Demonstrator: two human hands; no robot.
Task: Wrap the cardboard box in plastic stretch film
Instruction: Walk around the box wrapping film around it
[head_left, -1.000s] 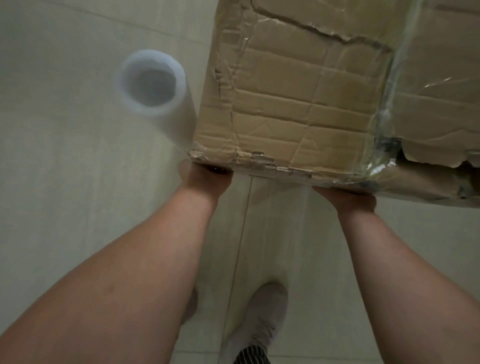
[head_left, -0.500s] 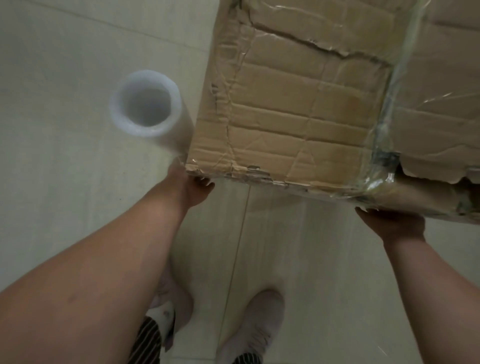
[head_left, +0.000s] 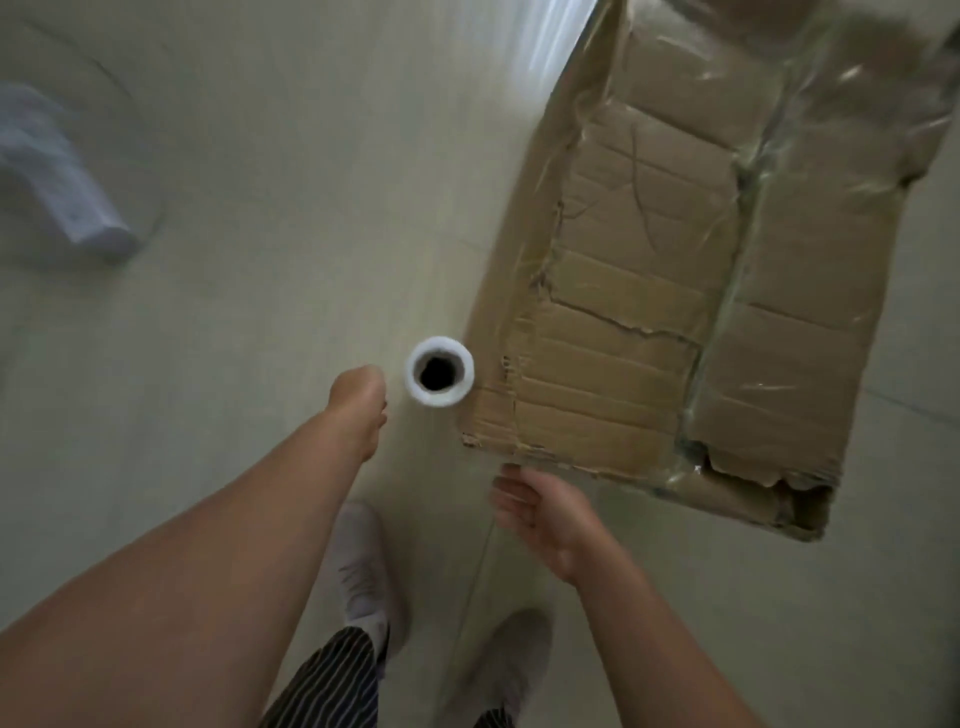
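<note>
Pale floor tiles (head_left: 260, 260) run under everything; no bench is in play. The left hand (head_left: 358, 410) hangs just beside the upright roll of stretch film (head_left: 439, 378), with a sliver of floor between them. Its fingers point away from view, so I cannot tell whether they are curled or slack.

The right hand (head_left: 535, 514) is spread and empty, palm showing. It sits just below the near corner of the cardboard box (head_left: 649, 338) and is not plainly touching it. The box lies flat on the floor, torn across its top. A film band (head_left: 737, 218) already runs down its length, and the left part looks bare.

I'd judge the step in hand is taking up the roll. Grasp it round the middle or through the core, pull the film taut against the box, and overlap the existing band. Slack film would likely bunch on those torn flaps. A blurred white object (head_left: 67, 197) lies well off to the left.
</note>
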